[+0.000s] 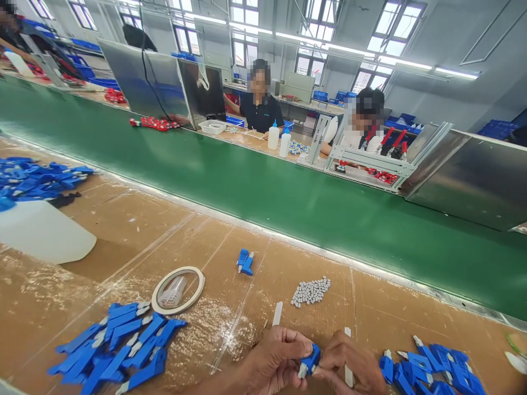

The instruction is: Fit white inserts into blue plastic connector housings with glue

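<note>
Near the bottom edge, my left hand (284,356) is closed on a small blue plastic part (312,359) with a pale grey tip. My right hand (349,359) meets it from the other side, its thumb and fingers pinched against the part; anything small between them is hidden. Beyond the hands lies a cluster of small grey pieces (312,291). Two more blue parts (246,261) rest together farther up the bench. A heap of blue parts (119,345) sits left of my hands, and another pile of blue parts (436,365) is to the right.
A roll of tape (155,296) encircles a clear plastic piece. At left lie a white bottle (45,233) and a big blue pile (37,178). White strips (278,313) are by my hands. Past the green conveyor belt (247,175), two people sit among bottles (273,136) and red clamps (387,140).
</note>
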